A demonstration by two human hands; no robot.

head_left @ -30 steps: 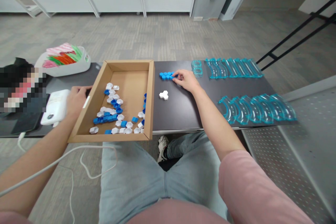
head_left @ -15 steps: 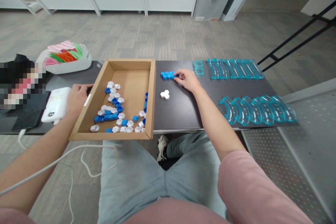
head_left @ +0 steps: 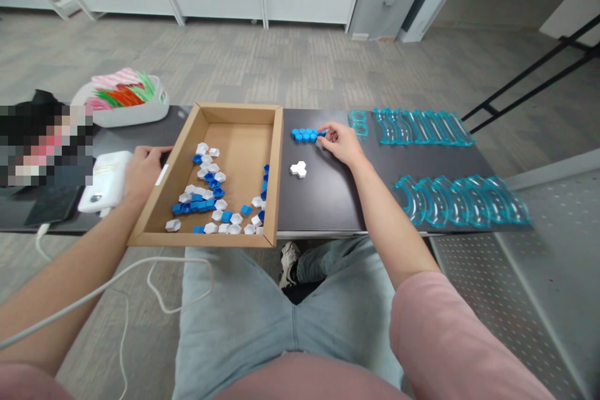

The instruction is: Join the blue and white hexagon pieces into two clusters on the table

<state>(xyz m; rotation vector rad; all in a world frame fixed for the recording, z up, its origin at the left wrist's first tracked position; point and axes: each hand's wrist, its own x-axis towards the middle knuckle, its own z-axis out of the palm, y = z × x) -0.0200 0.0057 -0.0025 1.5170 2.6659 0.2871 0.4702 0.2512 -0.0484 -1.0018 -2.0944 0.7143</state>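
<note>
My right hand [head_left: 343,142] pinches a blue hexagonal piece [head_left: 322,133] at the right end of a short double row of blue hexagonal pieces [head_left: 304,135]. Fingertips hide part of the held piece. Nearer to me on the dark table lies a white cluster of joined hexagons [head_left: 299,169]. My left hand [head_left: 144,169] rests beside the outer left wall of a cardboard box [head_left: 278,200], fingers stretched toward it and partly hidden; I see nothing held there. Inside the box, loose white hexagonal pieces [head_left: 235,219] and blue hexagonal pieces [head_left: 194,207] lie scattered.
Clear teal curved track pieces [head_left: 462,200] and wavy ones [head_left: 422,127] lie on the right. Small teal pieces [head_left: 359,124] sit behind my right hand. A white power bank [head_left: 105,181] with a cable and a white basket [head_left: 129,115] are on the left.
The whole view has shifted slightly, so things appear a little further right. My right hand stays at the right end of the blue row, and my left hand stays beside the box.
</note>
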